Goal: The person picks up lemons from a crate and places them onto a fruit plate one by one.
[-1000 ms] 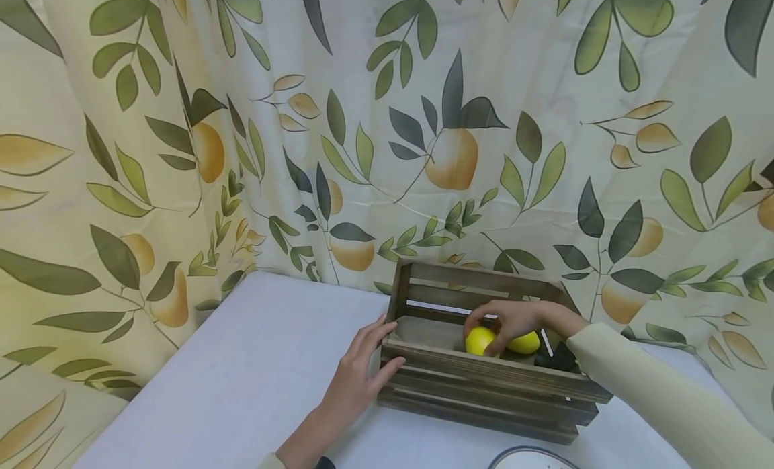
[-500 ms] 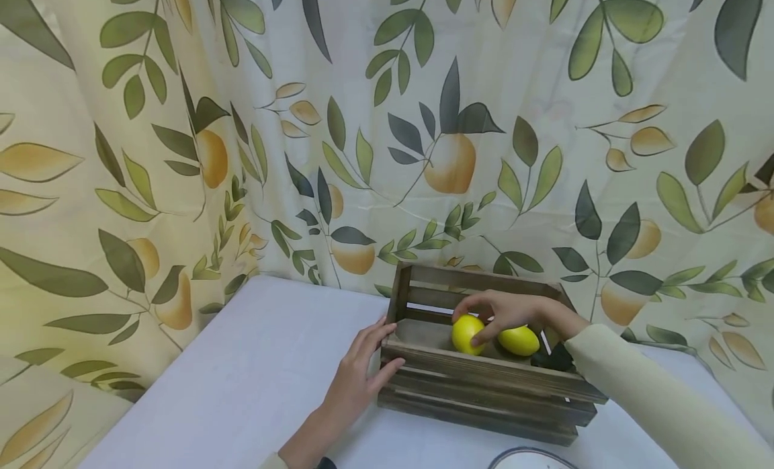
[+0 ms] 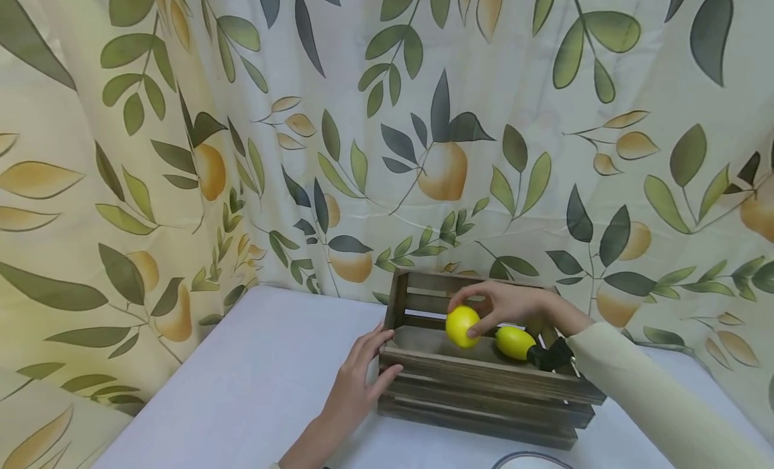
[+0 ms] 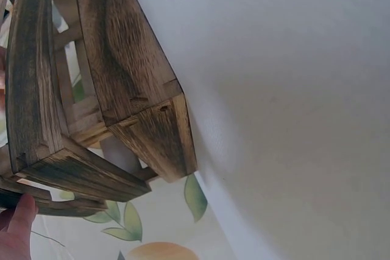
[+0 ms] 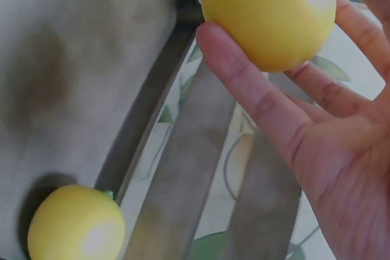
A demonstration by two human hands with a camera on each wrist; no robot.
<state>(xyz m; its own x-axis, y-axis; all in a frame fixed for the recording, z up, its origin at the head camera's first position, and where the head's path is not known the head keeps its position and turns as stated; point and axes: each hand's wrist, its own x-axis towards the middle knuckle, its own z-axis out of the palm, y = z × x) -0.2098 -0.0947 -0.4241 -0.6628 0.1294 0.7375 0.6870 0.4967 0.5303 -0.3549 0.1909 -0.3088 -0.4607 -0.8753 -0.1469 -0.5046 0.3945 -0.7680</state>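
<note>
My right hand (image 3: pixel 504 308) pinches a yellow lemon (image 3: pixel 462 326) between thumb and fingers, held up over the wooden crate (image 3: pixel 484 366). In the right wrist view the held lemon (image 5: pixel 268 16) sits at the fingertips, above the crate floor. A second lemon (image 3: pixel 515 343) lies inside the crate, beside the right wrist; the right wrist view shows this lemon (image 5: pixel 76 223) with a small green tip. My left hand (image 3: pixel 357 381) rests against the crate's left end, fingers extended at the corner and thumb on the front slat. One finger (image 4: pixel 23 214) touches a slat in the left wrist view.
The slatted crate stands on a white-covered table (image 3: pixel 260 381). A round, dark-rimmed dish (image 3: pixel 532 461) is partly visible at the bottom edge. A leaf-and-fruit patterned curtain (image 3: pixel 363 72) hangs right behind the crate. A black strap (image 3: pixel 551 356) shows at the right wrist.
My right hand has lifted the lemon up from the crate and slightly left, revealing more of the second lemon. My left hand stays at the crate's end. The head view has tilted slightly.
</note>
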